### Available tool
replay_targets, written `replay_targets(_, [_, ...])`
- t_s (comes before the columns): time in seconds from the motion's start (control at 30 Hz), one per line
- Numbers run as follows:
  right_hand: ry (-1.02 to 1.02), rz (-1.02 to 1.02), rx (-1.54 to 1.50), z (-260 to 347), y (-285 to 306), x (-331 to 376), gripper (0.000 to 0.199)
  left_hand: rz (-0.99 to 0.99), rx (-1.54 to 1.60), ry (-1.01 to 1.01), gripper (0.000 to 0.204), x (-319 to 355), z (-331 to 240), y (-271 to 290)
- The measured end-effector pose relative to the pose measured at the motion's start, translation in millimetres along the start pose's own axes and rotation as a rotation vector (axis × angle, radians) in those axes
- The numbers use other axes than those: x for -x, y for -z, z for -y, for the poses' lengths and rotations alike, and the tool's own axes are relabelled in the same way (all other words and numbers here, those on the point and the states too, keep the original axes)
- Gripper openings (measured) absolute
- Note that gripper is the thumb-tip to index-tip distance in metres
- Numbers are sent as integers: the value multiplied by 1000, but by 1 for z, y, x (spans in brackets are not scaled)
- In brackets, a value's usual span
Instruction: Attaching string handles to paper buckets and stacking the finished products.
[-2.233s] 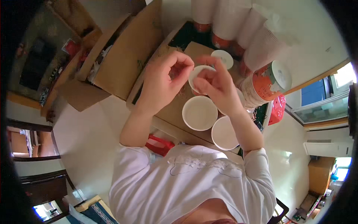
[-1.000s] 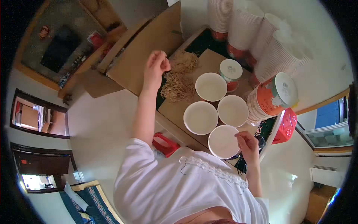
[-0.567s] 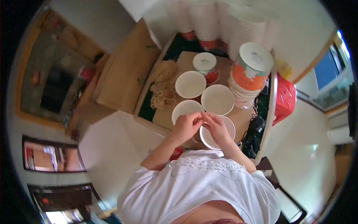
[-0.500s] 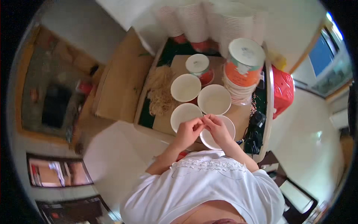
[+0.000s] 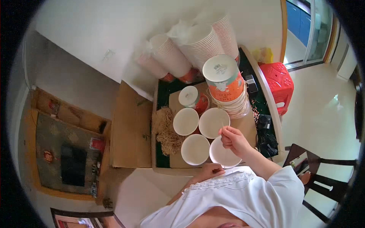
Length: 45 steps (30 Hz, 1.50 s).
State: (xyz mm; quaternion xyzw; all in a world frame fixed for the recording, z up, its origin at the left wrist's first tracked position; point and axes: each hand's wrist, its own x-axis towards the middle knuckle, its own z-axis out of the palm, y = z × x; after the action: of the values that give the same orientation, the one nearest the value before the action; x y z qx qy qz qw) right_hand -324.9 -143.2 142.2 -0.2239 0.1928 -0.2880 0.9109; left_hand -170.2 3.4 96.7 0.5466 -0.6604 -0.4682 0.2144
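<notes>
My right hand [image 5: 234, 141] is closed in a pinch over the front-right white paper bowl [image 5: 220, 157]. A thin pale thread [image 5: 225, 155] runs down from its fingers toward my left hand [image 5: 211, 171], which is low by the table's front edge, against my white shirt. The left fingers are bent together, seemingly at the thread's lower end. Beside that bowl stand other open bowls: one at front left [image 5: 195, 149], one behind it [image 5: 186, 121] and one at back right [image 5: 214, 122]. Their insides are plain white.
Tangled tan fibre [image 5: 167, 131] lies left of the bowls, beside a cardboard box [image 5: 131, 129]. Behind are an upturned small cup [image 5: 189, 96], a large orange tub [image 5: 228, 85] upturned on a stack, and tall wrapped cup stacks [image 5: 201, 41]. Black devices [image 5: 266, 144] lie right; a red stool [image 5: 276, 83] stands beyond.
My hands were together over the front bowls; they have parted, the right going up and forward, the left down toward my shirt. A thread now shows between them. The view has turned.
</notes>
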Motion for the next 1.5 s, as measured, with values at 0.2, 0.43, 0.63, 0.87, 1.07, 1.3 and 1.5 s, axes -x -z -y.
replay_targets(0.2, [305, 58, 666, -13, -11, 17, 24, -372, 245, 98, 16, -2, 0, 14])
replay_targets(0.43, [248, 21, 672, -34, 1, 24, 20, -582, 584, 5, 17, -26, -60, 55])
replay_targets(0.63, [332, -164, 933, -28, -5, 32, 11, -634, 376, 54, 4, -35, -54, 42])
replay_targets(0.87, [465, -149, 965, 43, -12, 47, 8, -645, 13, -306, 18, -84, -103, 54])
replay_targets(1.07, [718, -26, 850, 102, -46, 83, 11, -510, 203, -688, 10, -115, -163, 58])
replay_targets(1.3, [815, -113, 1301, 144, -45, 101, 11, -468, 337, -724, 7, -132, -171, 55])
replay_targets(1.5, [1102, -612, 1467, 171, 38, 136, 16, 139, -235, 328, 31, -129, -33, -2])
